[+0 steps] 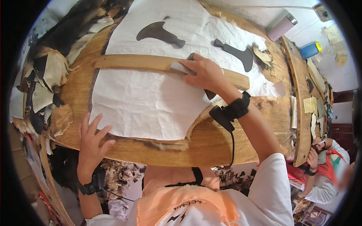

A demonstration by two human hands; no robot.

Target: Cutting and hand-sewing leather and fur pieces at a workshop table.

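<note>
A whitish pelt (137,96) lies flat, skin side up, with fur showing along its near edge. Across it runs a straight wooden strip (132,62). My right hand (206,73) is closed above the strip, around a dark tool whose knob and blade tip (210,94) stick out; its middle is hidden. Under the fingers, on the strip, is a pale block-like piece (182,68). My left hand (93,137) has its fingers spread at the pelt's near left edge. Two dark broad-bladed knives (156,33) (237,55) rest on the pelt beyond the strip.
Fur and hide scraps (47,81) pile up at the wooden table's (211,150) left. A pink flask (283,27) and a blue container with a yellow cap (310,50) stand at the far right. Another person (320,169) works at the right beside a wooden board (296,90).
</note>
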